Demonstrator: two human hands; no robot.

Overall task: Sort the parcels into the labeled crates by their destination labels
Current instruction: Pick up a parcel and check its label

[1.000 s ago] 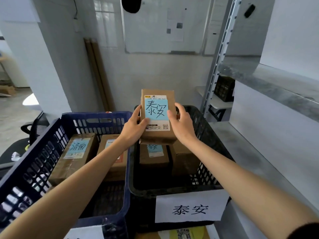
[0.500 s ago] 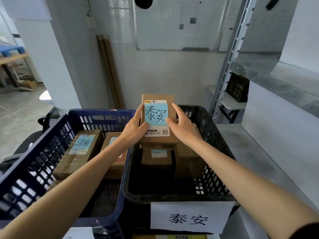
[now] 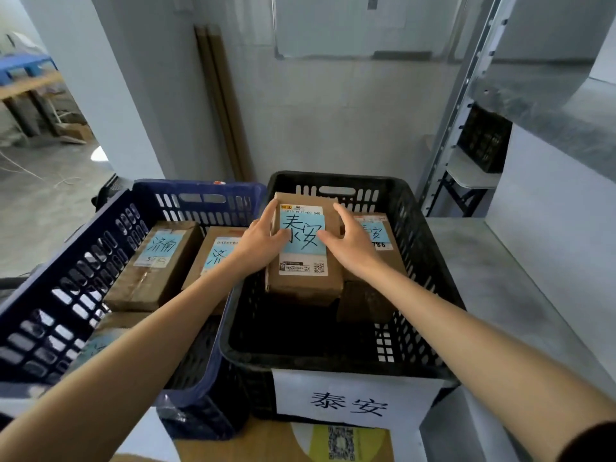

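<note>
Cardboard parcel (image 3: 303, 281) between the fingers (image 3: 270, 213)

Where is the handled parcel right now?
Head view, centre: the parcel is inside the black crate, gripped between the left hand and right hand, left of a second parcel.

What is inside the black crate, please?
The black crate holds a 泰安 parcel, held by the left hand and right hand, and a second parcel beside it. Anything beneath them is covered.

Parcel (image 3: 301, 243) lower, inside black crate (image 3: 333, 179)
</note>
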